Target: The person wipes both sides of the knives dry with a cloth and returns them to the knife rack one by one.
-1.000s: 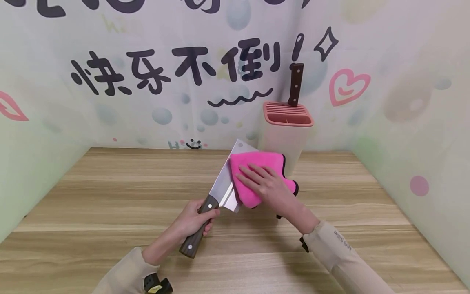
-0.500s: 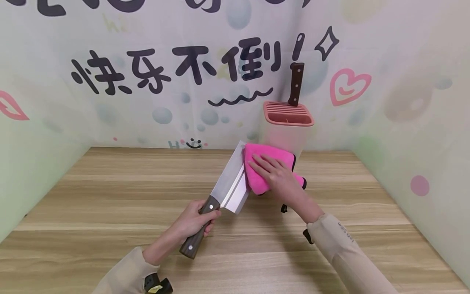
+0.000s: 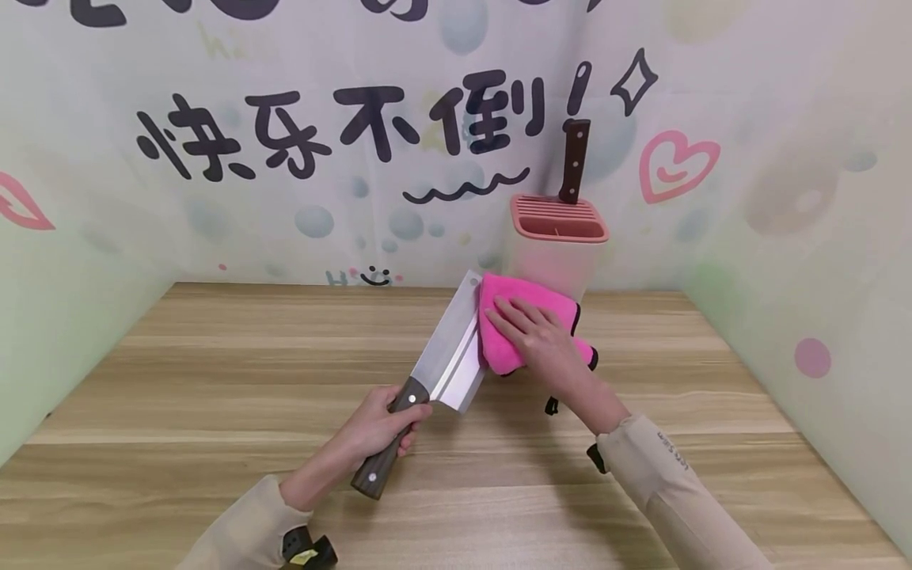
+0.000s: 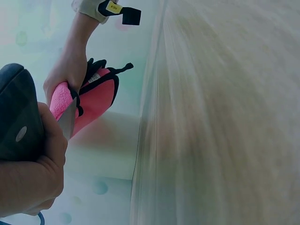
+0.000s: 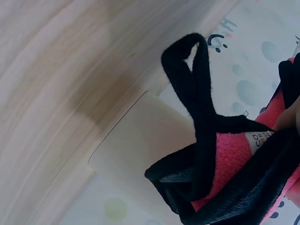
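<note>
My left hand grips the dark wooden handle of a cleaver, which is held above the table with its blade slanting away to the upper right. In the left wrist view the blade looks nearly edge-on. A folded pink cloth with black trim covers part of the blade's right side near the far end. My right hand holds this cloth, its fingers lying over the top face. The left wrist view shows the cloth folded about the blade. Black loops and a white label show in the right wrist view.
Just behind the cloth stands an off-white knife block with a pink slotted top. One brown-handled knife stands upright in it. The wood-grain table meets printed walls at the back and sides.
My right hand and the cloth have moved up and right towards the blade's far end, uncovering more of the blade. The blade has tilted slightly. My left hand stays almost in place.
</note>
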Tool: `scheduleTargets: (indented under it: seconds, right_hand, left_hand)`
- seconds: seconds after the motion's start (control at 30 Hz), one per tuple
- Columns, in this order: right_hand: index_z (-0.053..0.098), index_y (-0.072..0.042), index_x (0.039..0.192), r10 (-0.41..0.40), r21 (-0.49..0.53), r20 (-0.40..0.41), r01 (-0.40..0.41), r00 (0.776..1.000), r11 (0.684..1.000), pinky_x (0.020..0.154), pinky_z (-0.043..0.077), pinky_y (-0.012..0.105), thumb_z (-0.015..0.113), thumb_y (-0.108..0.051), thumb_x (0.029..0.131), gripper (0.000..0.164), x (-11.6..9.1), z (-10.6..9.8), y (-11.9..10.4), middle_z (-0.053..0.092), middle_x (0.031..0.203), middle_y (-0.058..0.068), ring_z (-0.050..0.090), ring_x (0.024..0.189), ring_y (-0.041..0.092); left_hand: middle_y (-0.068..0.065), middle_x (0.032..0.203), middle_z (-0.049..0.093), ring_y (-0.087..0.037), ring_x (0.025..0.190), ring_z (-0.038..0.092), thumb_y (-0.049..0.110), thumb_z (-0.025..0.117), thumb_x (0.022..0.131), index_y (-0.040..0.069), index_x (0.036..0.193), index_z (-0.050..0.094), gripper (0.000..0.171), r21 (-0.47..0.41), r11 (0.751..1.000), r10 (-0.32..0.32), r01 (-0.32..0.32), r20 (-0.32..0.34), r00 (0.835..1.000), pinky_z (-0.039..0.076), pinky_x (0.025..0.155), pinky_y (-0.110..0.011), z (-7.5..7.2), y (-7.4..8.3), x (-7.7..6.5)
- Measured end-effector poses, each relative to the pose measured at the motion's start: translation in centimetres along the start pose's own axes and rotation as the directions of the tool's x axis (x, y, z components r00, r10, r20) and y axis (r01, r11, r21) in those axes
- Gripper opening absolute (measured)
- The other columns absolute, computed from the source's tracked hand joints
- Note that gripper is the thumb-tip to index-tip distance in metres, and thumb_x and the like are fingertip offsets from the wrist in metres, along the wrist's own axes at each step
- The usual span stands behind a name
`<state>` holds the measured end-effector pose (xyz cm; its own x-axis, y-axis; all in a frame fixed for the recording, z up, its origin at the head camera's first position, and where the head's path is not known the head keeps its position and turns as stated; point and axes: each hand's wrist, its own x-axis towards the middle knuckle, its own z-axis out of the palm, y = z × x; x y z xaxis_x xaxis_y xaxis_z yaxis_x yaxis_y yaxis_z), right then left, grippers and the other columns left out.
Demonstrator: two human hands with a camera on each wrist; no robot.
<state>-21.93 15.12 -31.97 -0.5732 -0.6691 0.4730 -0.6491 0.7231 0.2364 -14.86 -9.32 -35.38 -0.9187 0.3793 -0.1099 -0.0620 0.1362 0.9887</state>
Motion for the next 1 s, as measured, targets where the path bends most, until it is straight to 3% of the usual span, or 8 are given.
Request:
scheduleTargets:
  seconds: [0.43, 0.63, 0.83, 1.0]
  right_hand:
    - [0.051, -0.008, 0.125, -0.063, -0.033, -0.021, 0.063, 0.998, 0.998, 0.094, 0.039, 0.041, 0.064, 0.002, 0.077, 0.051, 0.3, -0.4, -1.9, 0.050, 0.127, 0.011, 0.044, 0.118, 0.028]
    - [0.053, -0.008, 0.123, -0.104, -0.040, -0.050, 0.102, 0.993, 0.994, 0.094, 0.039, 0.039, 0.062, 0.003, 0.078, 0.048, 0.6, -0.4, -2.6, 0.052, 0.125, 0.011, 0.046, 0.116, 0.028]
    - [0.053, -0.009, 0.123, -0.124, -0.010, -0.042, 0.123, 0.991, 0.992, 0.097, 0.037, 0.037, 0.063, 0.003, 0.077, 0.048, 1.0, -0.5, -3.8, 0.051, 0.126, 0.010, 0.045, 0.118, 0.027]
    - [0.052, -0.010, 0.125, -0.142, 0.000, -0.042, 0.142, 0.989, 0.990, 0.099, 0.035, 0.035, 0.062, 0.003, 0.078, 0.049, 1.3, -0.7, -4.9, 0.051, 0.126, 0.009, 0.044, 0.119, 0.025]
  left_hand:
    - [0.000, 0.057, 0.046, -0.006, 0.044, 0.044, 0.016, 0.051, 0.090, -0.001, 0.081, 0.045, 0.021, -0.005, 1.000, -0.010, 0.009, -0.034, 0.999, 0.041, 0.042, -0.019, 0.1, 0.5, 0.6]
    - [-0.001, 0.058, 0.046, -0.007, 0.044, 0.043, 0.032, 0.049, 0.091, -0.001, 0.080, 0.048, 0.035, -0.029, 0.999, -0.023, 0.021, -0.072, 0.997, 0.039, 0.042, -0.019, 0.3, 0.7, 0.9]
    - [-0.002, 0.062, 0.046, -0.007, 0.043, 0.043, 0.044, 0.036, 0.093, -0.006, 0.090, 0.048, 0.052, -0.112, 0.993, -0.058, 0.047, -0.095, 0.994, 0.039, 0.040, -0.020, 0.6, 1.1, 1.1]
    - [-0.003, 0.061, 0.046, -0.008, 0.043, 0.044, 0.044, 0.024, 0.096, -0.007, 0.087, 0.047, 0.057, -0.146, 0.988, -0.057, 0.040, -0.115, 0.992, 0.040, 0.041, -0.020, 0.7, 1.4, 1.3]
